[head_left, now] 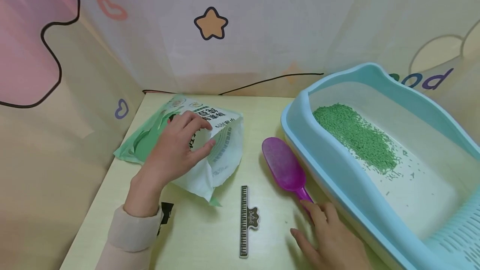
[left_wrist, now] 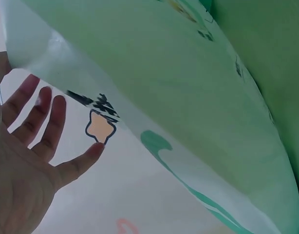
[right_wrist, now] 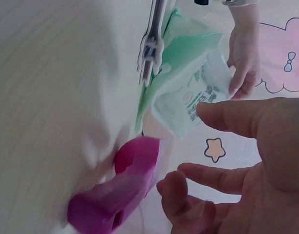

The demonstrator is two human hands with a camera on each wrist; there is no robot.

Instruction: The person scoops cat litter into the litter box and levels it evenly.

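Note:
An unsealed white and green printed bag [head_left: 228, 149] lies on the table at the left, its mouth gaping to the right. My left hand [head_left: 178, 149] is over it, thumb and fingers apart beside the rim of the mouth; in the left wrist view the fingers [left_wrist: 52, 117] are spread under the bag's side. Whether a fingertip touches the rim, I cannot tell. A purple scoop [head_left: 283, 165] rests next to the litter box. My right hand [head_left: 333, 236] hovers at its handle, fingers loosely bent; the right wrist view has a gap between hand and scoop [right_wrist: 135, 180].
A light blue litter box [head_left: 337, 161] fills the right side, with green pellets [head_left: 356, 136] heaped in its far left part. Between bag and scoop lies a bag clip [head_left: 245, 222] with a piano-key pattern. A printed cloth [head_left: 255, 32] hangs behind the table.

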